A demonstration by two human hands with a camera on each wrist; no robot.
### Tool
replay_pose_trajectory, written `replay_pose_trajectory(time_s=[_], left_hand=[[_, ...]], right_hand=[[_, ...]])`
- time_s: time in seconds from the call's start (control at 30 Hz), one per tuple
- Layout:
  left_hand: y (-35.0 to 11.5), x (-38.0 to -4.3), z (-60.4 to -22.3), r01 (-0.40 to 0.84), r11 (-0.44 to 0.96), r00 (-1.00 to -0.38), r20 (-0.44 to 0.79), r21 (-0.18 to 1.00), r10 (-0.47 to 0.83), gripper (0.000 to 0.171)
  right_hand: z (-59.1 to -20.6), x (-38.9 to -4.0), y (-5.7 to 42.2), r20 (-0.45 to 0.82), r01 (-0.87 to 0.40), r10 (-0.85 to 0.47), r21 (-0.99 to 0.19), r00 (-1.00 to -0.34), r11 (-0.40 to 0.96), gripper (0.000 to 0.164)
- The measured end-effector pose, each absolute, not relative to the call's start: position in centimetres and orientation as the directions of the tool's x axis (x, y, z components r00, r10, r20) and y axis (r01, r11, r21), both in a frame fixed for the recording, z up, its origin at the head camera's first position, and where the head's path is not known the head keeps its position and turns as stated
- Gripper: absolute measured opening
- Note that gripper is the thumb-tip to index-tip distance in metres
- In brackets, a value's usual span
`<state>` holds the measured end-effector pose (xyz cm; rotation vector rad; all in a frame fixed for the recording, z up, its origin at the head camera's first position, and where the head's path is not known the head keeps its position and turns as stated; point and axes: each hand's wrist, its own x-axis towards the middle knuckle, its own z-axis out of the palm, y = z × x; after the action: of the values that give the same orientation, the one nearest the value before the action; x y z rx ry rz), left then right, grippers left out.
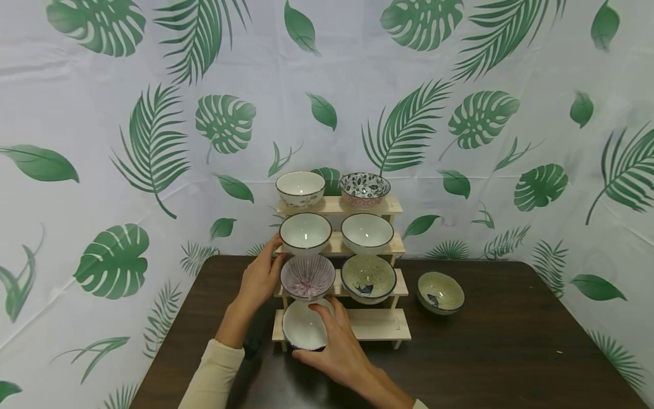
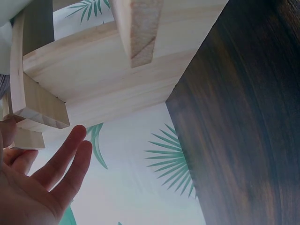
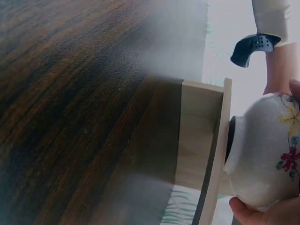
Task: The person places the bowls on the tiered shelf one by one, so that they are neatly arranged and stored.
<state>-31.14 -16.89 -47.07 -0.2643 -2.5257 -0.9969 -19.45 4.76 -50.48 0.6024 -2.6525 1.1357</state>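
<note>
A tiered wooden stand (image 1: 375, 324) bears several bowls in two columns. At its left side, my left hand (image 1: 260, 278) pinches the end of a shelf board (image 2: 44, 110) between thumb and index finger, two other fingers stretched out. My right hand (image 1: 341, 349) grips a white bowl (image 1: 301, 326) on the left of the lowest shelf, fingers at its rim and thumb at the front. In the right wrist view, yellow and red flowers decorate this bowl's outside. Directly above it sits a purple-striped bowl (image 1: 307, 276).
Beside the striped bowl stands a speckled green bowl (image 1: 369, 272) with a blue fish. Two plain pale bowls are above, then a white bowl (image 1: 300, 187) and a black-patterned bowl (image 1: 365, 187). A similar green bowl (image 1: 440, 292) stands on the dark table (image 1: 490, 352), right of the stand.
</note>
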Motion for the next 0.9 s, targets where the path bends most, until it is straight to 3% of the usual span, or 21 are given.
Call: replay_pose_trajectory(time_s=[0.27,0.63,0.9], left_hand=[[-16.93,-31.05,-47.02,0.335,0.724,-0.893,0.448,0.603,0.040,0.048],[-17.01,-30.91,-47.00,0.289,0.716,-0.923,0.383,0.635,0.033,0.050],[-16.98,-30.89,-46.75,0.291,0.715,-0.923,0.383,0.636,0.035,0.050]], right_hand=[[-50.43,-19.36,4.53,0.297,-0.411,-0.283,-0.651,-0.912,0.638,0.080],[-50.07,-19.02,4.73,0.261,-0.413,-0.320,-0.621,-0.911,0.667,0.092],[-50.12,-18.96,4.82,0.275,-0.424,-0.323,-0.625,-0.905,0.656,0.090]])
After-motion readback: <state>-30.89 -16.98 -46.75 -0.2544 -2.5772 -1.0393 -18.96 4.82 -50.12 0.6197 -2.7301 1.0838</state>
